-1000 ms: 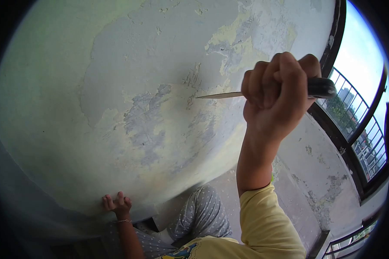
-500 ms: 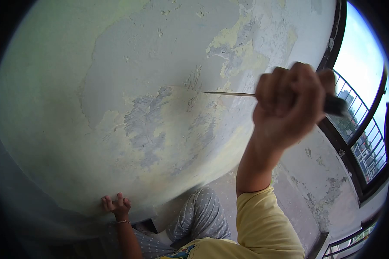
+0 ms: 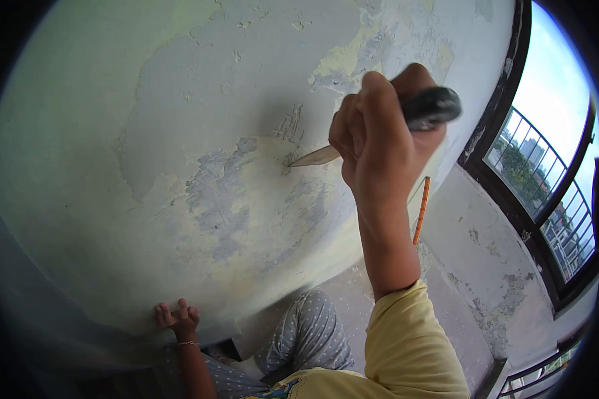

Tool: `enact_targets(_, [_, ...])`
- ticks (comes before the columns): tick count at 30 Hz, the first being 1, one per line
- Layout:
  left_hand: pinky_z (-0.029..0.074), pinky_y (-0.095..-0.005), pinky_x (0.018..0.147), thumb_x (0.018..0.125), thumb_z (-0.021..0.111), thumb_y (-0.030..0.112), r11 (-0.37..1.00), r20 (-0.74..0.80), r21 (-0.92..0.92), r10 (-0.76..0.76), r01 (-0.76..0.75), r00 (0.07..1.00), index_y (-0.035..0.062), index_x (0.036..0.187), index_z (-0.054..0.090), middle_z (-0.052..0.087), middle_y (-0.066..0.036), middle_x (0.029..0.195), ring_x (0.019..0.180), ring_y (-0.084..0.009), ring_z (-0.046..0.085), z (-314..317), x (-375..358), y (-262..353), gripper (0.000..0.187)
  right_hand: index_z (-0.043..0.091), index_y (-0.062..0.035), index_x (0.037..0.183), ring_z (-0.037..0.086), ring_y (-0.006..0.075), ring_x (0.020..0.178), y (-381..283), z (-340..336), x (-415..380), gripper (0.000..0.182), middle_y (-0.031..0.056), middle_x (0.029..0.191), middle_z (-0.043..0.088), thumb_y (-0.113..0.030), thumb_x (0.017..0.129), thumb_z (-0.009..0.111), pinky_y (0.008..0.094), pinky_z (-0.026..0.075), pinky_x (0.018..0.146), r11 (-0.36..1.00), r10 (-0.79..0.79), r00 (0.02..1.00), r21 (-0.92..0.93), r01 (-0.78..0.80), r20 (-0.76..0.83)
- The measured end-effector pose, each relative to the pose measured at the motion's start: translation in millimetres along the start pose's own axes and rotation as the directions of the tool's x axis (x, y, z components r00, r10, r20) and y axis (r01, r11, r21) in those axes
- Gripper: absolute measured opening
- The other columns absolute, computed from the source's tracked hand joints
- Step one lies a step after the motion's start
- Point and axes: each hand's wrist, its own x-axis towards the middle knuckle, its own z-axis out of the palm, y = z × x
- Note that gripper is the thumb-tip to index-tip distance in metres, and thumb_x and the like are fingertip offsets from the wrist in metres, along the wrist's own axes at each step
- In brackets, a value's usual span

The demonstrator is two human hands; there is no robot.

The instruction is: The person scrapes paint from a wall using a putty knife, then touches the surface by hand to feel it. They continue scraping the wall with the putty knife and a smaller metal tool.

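Note:
My right hand (image 3: 386, 133) is wrapped round the black handle of a scraper (image 3: 318, 157), whose pointed-looking metal blade reaches left to the wall. The blade's tip meets or nearly meets a rough, flaking spot just below some raised scratches. Around it the wall (image 3: 173, 126) shows grey patches and pale yellow-green areas with peeled edges. At the lower left, my left hand (image 3: 179, 318) rests against the wall with its fingers apart, holding nothing.
An orange strip (image 3: 422, 210) stands by the wall corner, right of my right forearm. A dark-framed window (image 3: 499, 189) with railings outside is at the right. My bent knee (image 3: 309, 326) in dotted trousers is below.
My right hand has moved left and slightly up, and the blade tip has shifted left and down on the wall. The blade's flat side now shows. The orange strip has come into view.

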Motion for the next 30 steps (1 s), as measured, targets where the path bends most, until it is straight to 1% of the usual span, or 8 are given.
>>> enact_targets(3, [0.03, -0.0525, 0.104, 0.097, 0.036, 0.035, 1.0, 0.0, 0.008, -0.002, 0.002, 1.0, 0.0193, 0.123, 0.047, 0.026, -0.019, 0.142, 0.13, -0.0392, 0.026, 0.2, -0.4, -1.1, 0.033, 0.032, -0.0118, 0.072, 0.026, 0.0051, 0.03, -21.5, -26.8, 5.7, 0.023, -0.0026, 0.045, 0.03, -0.01, 0.091, 0.045, 0.0223, 0.022, 0.025, 0.881, -0.47, 0.847, 0.183, 0.436, 0.247])
enact_targets(8, [0.028, -0.0542, 0.105, 0.097, 0.035, 0.035, 1.0, 0.009, 0.007, 0.026, -0.026, 1.0, 0.0157, 0.125, 0.046, 0.024, -0.02, 0.143, 0.131, -0.0402, 0.025, -2.4, -0.1, 0.0, 0.035, 0.037, -0.0116, 0.068, 0.033, 0.0051, 0.03, 19.8, -2.4, -5.7, 0.028, -0.0014, 0.045, 0.038, -0.001, 0.085, 0.056, 0.0216, 0.026, 0.027, 0.998, -0.035, 0.994, 0.047, 0.031, 0.099])
enact_targets(14, [0.029, -0.0544, 0.105, 0.098, 0.034, 0.034, 1.0, 0.016, 0.018, 0.024, -0.024, 1.0, 0.0152, 0.124, 0.046, 0.025, -0.02, 0.142, 0.131, -0.0398, 0.025, -2.9, 2.2, 0.0, 0.034, 0.036, -0.0116, 0.071, 0.028, 0.0047, 0.029, -22.1, -22.8, 6.3, 0.021, -0.0036, 0.044, 0.031, -0.004, 0.089, 0.044, 0.022, 0.022, 0.025, 0.907, -0.393, 0.894, 0.25, 0.338, 0.217])
enact_targets(17, [0.029, -0.0542, 0.105, 0.098, 0.034, 0.033, 0.999, 0.004, -0.019, 0.026, -0.026, 1.0, 0.0146, 0.124, 0.046, 0.025, -0.02, 0.141, 0.13, -0.0399, 0.025, -1.9, 0.8, -0.2, 0.034, 0.036, -0.0116, 0.071, 0.027, 0.0047, 0.029, 10.9, -5.5, -3.1, 0.025, -0.0026, 0.044, 0.034, -0.005, 0.088, 0.052, 0.0219, 0.026, 0.027, 0.938, -0.327, 0.932, -0.064, 0.34, 0.157])
enact_targets(23, [0.03, -0.0545, 0.105, 0.098, 0.035, 0.034, 1.0, 0.0, 0.0, 0.017, -0.017, 1.0, 0.0141, 0.122, 0.046, 0.026, -0.02, 0.141, 0.13, -0.04, 0.026, -1.0, 1.3, 1.0, 0.033, 0.034, -0.012, 0.07, 0.025, 0.0051, 0.03, -20.0, -19.4, 9.9, 0.022, -0.0025, 0.046, 0.029, -0.008, 0.091, 0.041, 0.0224, 0.022, 0.026, 0.898, -0.433, 0.857, 0.217, 0.383, 0.28])
enact_targets(26, [0.03, -0.0546, 0.105, 0.098, 0.035, 0.034, 1.0, 0.012, 0.002, 0.028, -0.029, 1.0, 0.014, 0.122, 0.046, 0.026, -0.021, 0.141, 0.13, -0.0401, 0.026, 0.2, -4.8, -1.8, 0.033, 0.033, -0.0122, 0.068, 0.026, 0.005, 0.03, -8.2, -16.3, 2.9, 0.025, -0.003, 0.046, 0.032, -0.006, 0.09, 0.044, 0.0212, 0.023, 0.026, 0.912, -0.401, 0.91, 0.138, 0.386, 0.103])
enact_targets(28, [0.029, -0.0518, 0.105, 0.097, 0.036, 0.036, 1.0, 0.009, -0.008, -0.011, 0.011, 1.0, 0.0215, 0.121, 0.048, 0.025, -0.017, 0.143, 0.13, -0.0381, 0.027, 2.2, -8.2, -1.6, 0.031, 0.039, -0.0079, 0.061, 0.047, 0.0089, 0.036, 19.1, -4.7, -10.1, 0.029, -0.0011, 0.048, 0.044, -0.002, 0.08, 0.06, 0.0242, 0.035, 0.03, 0.998, 0.005, 0.999, 0.057, -0.007, 0.048])
enact_targets(30, [0.029, -0.0519, 0.105, 0.097, 0.037, 0.036, 1.0, -0.001, -0.011, -0.012, 0.012, 1.0, 0.0215, 0.12, 0.049, 0.026, -0.018, 0.143, 0.13, -0.0382, 0.027, 3.2, -7.3, -1.1, 0.031, 0.038, -0.0085, 0.066, 0.044, 0.0082, 0.033, 15.8, -9.0, -13.3, 0.026, -0.0009, 0.046, 0.042, -0.001, 0.082, 0.057, 0.0243, 0.032, 0.029, 0.996, -0.013, 0.997, 0.085, 0.007, 0.072])
